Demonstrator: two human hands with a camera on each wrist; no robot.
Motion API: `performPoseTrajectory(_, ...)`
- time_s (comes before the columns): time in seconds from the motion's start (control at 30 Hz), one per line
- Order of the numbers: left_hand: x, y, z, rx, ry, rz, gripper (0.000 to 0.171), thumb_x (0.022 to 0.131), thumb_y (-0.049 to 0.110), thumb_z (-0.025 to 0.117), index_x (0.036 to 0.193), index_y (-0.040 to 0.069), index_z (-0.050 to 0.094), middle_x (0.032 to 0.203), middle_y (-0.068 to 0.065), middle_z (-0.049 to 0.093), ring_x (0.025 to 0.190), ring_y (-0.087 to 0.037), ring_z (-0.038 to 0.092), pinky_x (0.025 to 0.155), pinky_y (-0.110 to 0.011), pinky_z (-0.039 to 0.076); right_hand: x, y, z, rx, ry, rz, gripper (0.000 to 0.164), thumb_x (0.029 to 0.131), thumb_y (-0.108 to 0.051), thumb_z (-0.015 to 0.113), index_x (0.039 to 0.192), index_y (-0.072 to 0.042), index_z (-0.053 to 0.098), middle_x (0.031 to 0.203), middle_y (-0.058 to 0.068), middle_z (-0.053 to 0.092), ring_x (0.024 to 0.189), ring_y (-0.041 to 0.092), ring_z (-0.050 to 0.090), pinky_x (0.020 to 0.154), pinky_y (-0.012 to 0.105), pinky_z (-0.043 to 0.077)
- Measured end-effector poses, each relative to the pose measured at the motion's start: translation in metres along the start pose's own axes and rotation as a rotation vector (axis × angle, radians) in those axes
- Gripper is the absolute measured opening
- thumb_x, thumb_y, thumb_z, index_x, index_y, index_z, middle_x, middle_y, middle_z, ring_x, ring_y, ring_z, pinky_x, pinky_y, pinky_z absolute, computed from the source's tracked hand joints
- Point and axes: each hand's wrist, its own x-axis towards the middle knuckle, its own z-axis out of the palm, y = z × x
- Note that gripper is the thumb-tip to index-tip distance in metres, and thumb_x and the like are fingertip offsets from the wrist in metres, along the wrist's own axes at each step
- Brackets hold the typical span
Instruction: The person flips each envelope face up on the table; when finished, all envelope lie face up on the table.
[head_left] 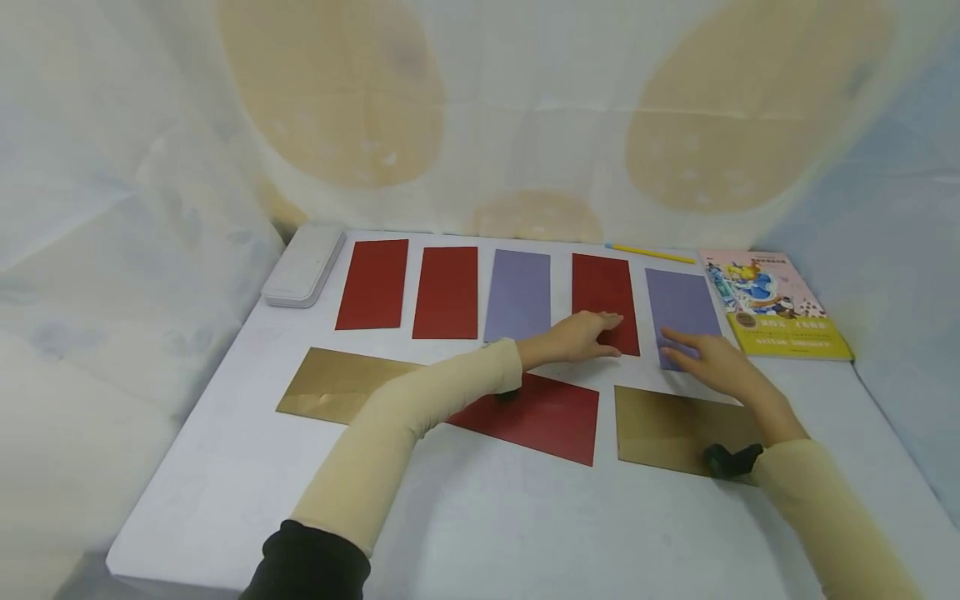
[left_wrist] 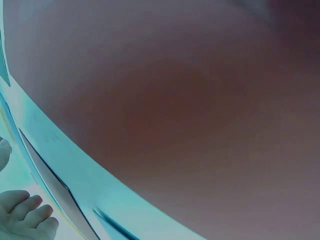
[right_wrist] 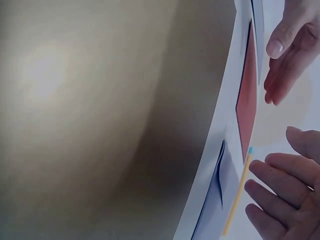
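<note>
In the head view my left hand [head_left: 573, 337] has its fingers stretched out over the lower part of a red paper rectangle [head_left: 600, 279]. My right hand [head_left: 708, 362] hovers at the lower part of a purple paper rectangle [head_left: 682, 296], thumb and fingers spread and nothing held. The right wrist view shows the left hand [right_wrist: 295, 47] and the right hand [right_wrist: 290, 192] facing each other, fingers extended. Under my left forearm lies a red sheet [head_left: 555, 417], partly hidden. A gold sheet [head_left: 660, 425] is beneath my right wrist, filling much of the right wrist view.
Farther left in the back row are another purple rectangle [head_left: 519, 292] and two red ones [head_left: 446, 292]. A second gold sheet [head_left: 337, 387] lies front left. Around the back edge are a white case [head_left: 303, 267], a yellow pencil [head_left: 656, 253] and a colourful book [head_left: 772, 300].
</note>
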Motion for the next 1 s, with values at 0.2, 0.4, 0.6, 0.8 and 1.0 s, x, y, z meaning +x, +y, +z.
performPoseTrajectory(0.2,-0.01,-0.011,-0.007,0.015,-0.003,-0.066,0.069,0.093,0.037,0.063,0.146,0.001,0.038,0.149,-0.011,0.039,0.138,-0.018,0.034,0.109,-0.021,0.027,0.019,-0.008,0.005,-0.001,0.004,-0.03,0.055,0.1,-0.029,0.053,0.143,0.002,0.041,0.137,0.031,0.045,0.125,0.052,0.04,0.097,0.063,0.037)
performPoseTrajectory(0.4,-0.02,-0.018,-0.012,0.014,-0.011,-0.099,0.07,0.093,0.037,0.064,0.145,-0.002,0.037,0.149,-0.013,0.039,0.138,-0.018,0.034,0.109,-0.021,0.026,0.035,-0.014,0.01,-0.05,-0.007,-0.033,0.059,0.099,-0.031,0.055,0.142,0.006,0.04,0.092,0.023,0.066,0.081,0.032,0.062,0.072,0.044,0.049)
performPoseTrajectory(0.6,-0.024,-0.021,-0.01,0.011,-0.038,-0.119,0.072,0.093,0.036,0.065,0.146,-0.002,0.036,0.149,-0.014,0.038,0.137,-0.018,0.036,0.108,-0.021,0.028,0.044,-0.017,0.016,-0.036,-0.026,-0.01,0.063,0.098,-0.029,0.057,0.144,0.007,0.035,0.071,0.011,0.057,0.064,0.02,0.051,0.06,0.034,0.04)
performPoseTrajectory(0.8,-0.024,-0.021,-0.006,0.022,-0.048,-0.142,0.071,0.093,0.036,0.065,0.146,-0.001,0.036,0.148,-0.013,0.04,0.135,-0.017,0.039,0.107,-0.021,0.03,0.047,-0.025,0.021,-0.037,0.003,-0.043,0.064,0.097,-0.031,0.059,0.142,0.009,0.037,0.118,0.032,0.058,0.087,0.031,0.053,0.069,0.038,0.041)
performPoseTrajectory(1.0,-0.024,-0.021,-0.005,0.035,-0.033,-0.133,0.07,0.093,0.036,0.065,0.145,-0.002,0.038,0.146,-0.014,0.042,0.134,-0.018,0.04,0.107,-0.02,0.03,0.042,-0.029,0.018,0.092,-0.006,-0.024,0.068,0.097,-0.032,0.059,0.146,0.007,0.031,0.141,0.037,0.035,0.118,0.048,0.048,0.086,0.054,0.047)
